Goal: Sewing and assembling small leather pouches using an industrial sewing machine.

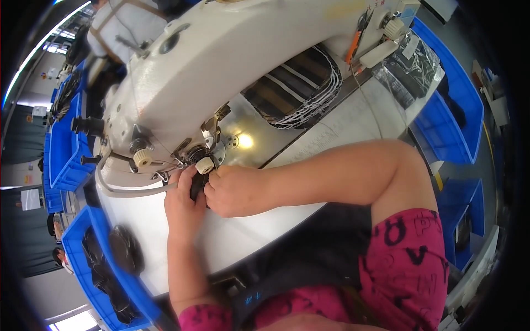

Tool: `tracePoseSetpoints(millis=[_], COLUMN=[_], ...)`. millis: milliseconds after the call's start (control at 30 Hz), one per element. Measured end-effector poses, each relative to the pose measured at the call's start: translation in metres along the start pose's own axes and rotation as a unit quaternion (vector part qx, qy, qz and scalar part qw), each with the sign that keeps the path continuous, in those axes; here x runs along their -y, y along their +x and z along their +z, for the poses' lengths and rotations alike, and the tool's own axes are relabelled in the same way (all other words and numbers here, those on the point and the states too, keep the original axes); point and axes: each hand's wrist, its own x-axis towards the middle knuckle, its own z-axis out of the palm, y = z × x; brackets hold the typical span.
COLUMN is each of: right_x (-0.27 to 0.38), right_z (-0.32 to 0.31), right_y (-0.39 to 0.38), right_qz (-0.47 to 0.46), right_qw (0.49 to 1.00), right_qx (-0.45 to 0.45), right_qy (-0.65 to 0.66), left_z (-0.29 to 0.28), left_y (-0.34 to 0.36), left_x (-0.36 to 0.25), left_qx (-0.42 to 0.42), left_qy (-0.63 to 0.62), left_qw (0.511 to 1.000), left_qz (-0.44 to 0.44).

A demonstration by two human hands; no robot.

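A white industrial sewing machine (182, 77) spans the view, its lit needle plate (233, 141) just beyond my hands. Close to the needle area, my left hand (183, 199) has its fingers closed on a small black piece of material (196, 186). My right hand (236, 190) presses in from the other side, its fingers curled against the same piece. Most of the piece is hidden by my fingers and the round cream knob (205, 165) of the machine. Whether it lies under the presser foot I cannot tell.
Under the machine arm lies a striped stack of fabric (295, 88) with frayed white edges. Orange-handled snips (356, 41) and a plastic-wrapped pack (409, 63) sit at the far right. A blue bin (146, 306) with black pieces stands left, beside a dark oval piece (125, 249).
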Motion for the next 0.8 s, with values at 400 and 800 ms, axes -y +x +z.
tracePoseSetpoints(millis=[400, 800], right_x=[0.004, 0.006], right_z=[-0.009, -0.021], right_y=[0.0, -0.006], right_qz=[-0.035, -0.011], right_qw=[0.994, 0.997], right_qx=[0.104, 0.074], right_qy=[0.016, -0.018], left_z=[0.003, -0.01], left_y=[0.006, 0.005], left_x=[-0.006, -0.005], left_qx=[-0.055, 0.002], left_qy=[0.139, 0.103], left_qw=[0.976, 0.983], left_qz=[0.161, 0.15])
